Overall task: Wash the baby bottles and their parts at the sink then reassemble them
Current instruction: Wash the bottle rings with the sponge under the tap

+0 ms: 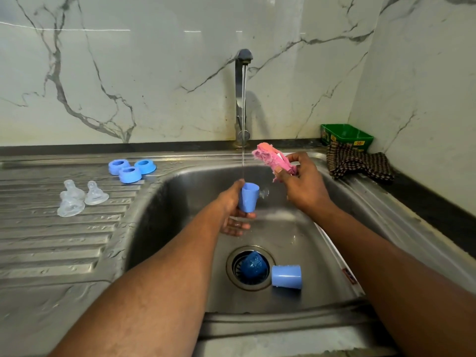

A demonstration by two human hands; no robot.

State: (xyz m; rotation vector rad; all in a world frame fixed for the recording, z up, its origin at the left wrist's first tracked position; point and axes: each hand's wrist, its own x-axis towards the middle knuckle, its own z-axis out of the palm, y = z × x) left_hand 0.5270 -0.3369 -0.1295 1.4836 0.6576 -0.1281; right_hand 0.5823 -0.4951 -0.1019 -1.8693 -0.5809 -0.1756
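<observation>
Your left hand (233, 210) is curled around a small blue cap (248, 197), holding it upright with its open mouth up, directly under the thin stream of water falling from the tap (242, 99); the thumb runs up the cap's left side and the fingers wrap beneath and behind it, over the middle of the sink (159, 228). Your right hand (302, 185) is raised just to the right of the stream, thumb and fingers pinched closed on a ragged pink sponge (271, 159) whose free end sticks up and to the left, near the water but apart from the cap. Down in the sink, a second blue cap (286, 276) lies on its side just beside the drain's right rim, and a darker blue cap (252, 266) sits in the drain strainer, wet with droplets. On the ribbed draining board to the left of the sink, three blue screw rings (132, 170) are clustered together near its back edge, and three clear teats (81, 198) lie close together a little nearer to you. At the back right corner of the worktop a green tub (346, 136) stands against the wall, with a dark checked cloth (358, 164) bunched just in front of it.
</observation>
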